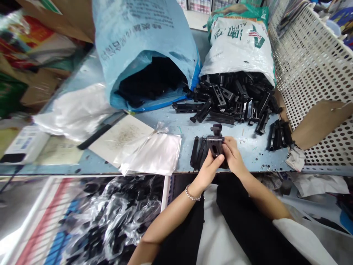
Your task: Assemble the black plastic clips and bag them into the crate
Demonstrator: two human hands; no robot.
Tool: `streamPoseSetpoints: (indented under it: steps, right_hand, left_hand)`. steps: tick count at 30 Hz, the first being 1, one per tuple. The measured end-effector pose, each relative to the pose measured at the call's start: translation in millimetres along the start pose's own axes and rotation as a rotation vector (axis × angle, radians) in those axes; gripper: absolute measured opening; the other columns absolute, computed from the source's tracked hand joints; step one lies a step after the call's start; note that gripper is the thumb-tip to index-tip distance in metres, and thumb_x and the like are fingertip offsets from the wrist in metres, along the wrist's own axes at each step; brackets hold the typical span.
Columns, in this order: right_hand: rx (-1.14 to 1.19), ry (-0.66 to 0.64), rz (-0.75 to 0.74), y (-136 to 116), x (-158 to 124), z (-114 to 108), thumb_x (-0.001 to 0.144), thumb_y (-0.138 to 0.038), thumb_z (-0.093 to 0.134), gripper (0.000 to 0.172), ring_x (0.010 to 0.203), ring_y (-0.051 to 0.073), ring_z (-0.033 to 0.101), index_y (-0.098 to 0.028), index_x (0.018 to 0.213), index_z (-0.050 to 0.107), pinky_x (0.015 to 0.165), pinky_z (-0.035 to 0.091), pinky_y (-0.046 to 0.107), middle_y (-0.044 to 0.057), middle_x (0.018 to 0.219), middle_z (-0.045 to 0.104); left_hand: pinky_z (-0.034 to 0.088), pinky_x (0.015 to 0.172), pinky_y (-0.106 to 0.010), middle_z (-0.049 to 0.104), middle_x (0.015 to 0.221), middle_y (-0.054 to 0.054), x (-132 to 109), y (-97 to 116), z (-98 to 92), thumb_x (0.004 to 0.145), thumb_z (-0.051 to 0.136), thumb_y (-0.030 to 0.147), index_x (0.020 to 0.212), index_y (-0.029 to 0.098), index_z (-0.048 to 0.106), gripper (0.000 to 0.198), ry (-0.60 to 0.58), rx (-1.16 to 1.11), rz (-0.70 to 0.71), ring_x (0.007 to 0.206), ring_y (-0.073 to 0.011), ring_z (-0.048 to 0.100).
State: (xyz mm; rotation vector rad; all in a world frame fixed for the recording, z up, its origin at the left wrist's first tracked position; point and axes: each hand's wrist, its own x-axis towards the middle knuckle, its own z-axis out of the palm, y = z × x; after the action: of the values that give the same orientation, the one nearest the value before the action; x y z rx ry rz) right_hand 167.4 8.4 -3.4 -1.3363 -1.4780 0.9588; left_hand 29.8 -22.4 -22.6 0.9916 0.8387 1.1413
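Observation:
My left hand (207, 170), with a beaded bracelet at the wrist, is closed on a black plastic part (216, 144) at the table's front edge. My right hand (234, 156) holds the same part from the right, its fingers near the upper end. Several black parts (198, 152) stand in a row just left of the held one. Beyond the hands, a loose pile of black parts (237, 97) spills from a white and green bag (238, 48). A blue bag (146, 33) lies open at the upper middle, with dark contents inside.
Clear plastic sleeves (154, 152) lie on a cardboard sheet (121, 136) left of the hands. Another small group of black parts (279, 135) stands by a white perforated basket (314, 66) on the right. Below the table's left side, a crate holds bagged dark items (116, 217).

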Motion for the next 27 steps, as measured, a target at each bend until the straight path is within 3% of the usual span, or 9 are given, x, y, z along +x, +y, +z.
streamPoseSetpoints:
  steps: [3,8,10,13,16,18,20,23,27]
  right_hand:
    - [-0.208,0.049,-0.281,-5.3,7.6,-15.2,0.100,-0.055,0.042,0.041,0.107,0.025,0.054,-0.025,0.120,0.061,0.098,0.046,0.047,0.009,0.109,0.055]
    - [-0.336,-0.023,-0.626,-9.9,20.4,-38.4,0.102,-0.050,0.040,0.032,0.086,0.022,0.055,-0.022,0.103,0.056,0.075,0.049,0.039,0.007,0.090,0.056]
    - [-0.347,0.011,-0.579,-12.3,20.8,-35.4,0.103,-0.047,0.038,0.033,0.078,0.020,0.054,-0.022,0.090,0.055,0.070,0.046,0.036,0.005,0.081,0.055]
    - [-0.252,0.045,-0.277,-13.4,18.6,-26.5,0.105,-0.047,0.034,0.040,0.065,0.016,0.051,-0.022,0.079,0.052,0.062,0.043,0.031,0.001,0.070,0.051]
    - [-0.142,-0.025,-0.106,-11.6,12.2,-21.5,0.105,-0.049,0.032,0.042,0.061,0.013,0.050,-0.022,0.081,0.053,0.059,0.042,0.028,-0.002,0.067,0.050]
    - [-0.172,-0.160,-0.235,-10.1,4.1,-19.8,0.105,-0.051,0.032,0.042,0.066,0.014,0.054,-0.021,0.087,0.056,0.063,0.045,0.029,0.000,0.073,0.055]
    - [-0.314,-0.295,-0.507,-8.8,-5.9,-17.0,0.103,-0.053,0.037,0.040,0.074,0.017,0.055,-0.020,0.093,0.059,0.066,0.045,0.031,0.004,0.082,0.061]
    - [-0.586,-0.337,-0.869,-7.4,-18.5,-9.2,0.102,-0.046,0.046,0.032,0.074,0.019,0.052,-0.020,0.091,0.061,0.064,0.041,0.034,0.006,0.082,0.062]
    - [-0.701,-0.348,-0.997,-6.9,-24.7,1.5,0.102,-0.038,0.047,0.029,0.072,0.020,0.050,-0.019,0.082,0.060,0.063,0.037,0.033,0.004,0.075,0.059]
  left_hand:
    - [0.055,0.086,-0.037,0.066,0.114,-0.009,-4.7,10.1,5.9,0.088,0.063,0.052,0.126,0.019,0.054,0.052,-0.085,-0.140,-0.157,0.096,-0.0226,0.066]
    - [0.048,0.057,-0.026,0.059,0.086,0.001,-7.2,26.2,0.3,0.082,0.071,0.053,0.127,0.021,0.045,0.061,-0.143,-0.090,-0.275,0.060,-0.0110,0.055]
    - [0.048,0.059,-0.027,0.058,0.085,0.000,-7.7,27.5,1.7,0.086,0.063,0.058,0.126,0.019,0.047,0.058,-0.150,0.010,-0.279,0.063,-0.0126,0.056]
    - [0.050,0.073,-0.031,0.063,0.096,-0.003,-7.2,25.4,5.1,0.086,0.065,0.056,0.126,0.019,0.051,0.056,-0.063,0.179,-0.199,0.079,-0.0172,0.060]
    - [0.048,0.063,-0.029,0.062,0.085,-0.001,-2.7,24.9,2.3,0.085,0.063,0.059,0.120,0.018,0.055,0.054,0.056,0.059,-0.224,0.067,-0.0152,0.058]
    - [0.044,0.053,-0.026,0.058,0.075,0.001,1.8,28.4,-4.0,0.085,0.061,0.062,0.114,0.018,0.056,0.053,0.152,-0.080,-0.251,0.057,-0.0125,0.053]
    - [0.042,0.051,-0.023,0.056,0.071,0.002,5.5,34.0,-10.8,0.085,0.062,0.061,0.109,0.017,0.058,0.051,0.205,-0.162,-0.250,0.055,-0.0109,0.051]
    - [0.041,0.052,-0.022,0.057,0.070,0.002,5.5,39.8,-14.8,0.084,0.064,0.060,0.106,0.015,0.062,0.050,0.199,-0.200,-0.285,0.056,-0.0091,0.050]
    - [0.044,0.054,-0.023,0.059,0.072,0.000,-2.2,33.9,-13.6,0.083,0.064,0.061,0.103,0.014,0.065,0.051,0.214,-0.133,-0.334,0.059,-0.0109,0.053]
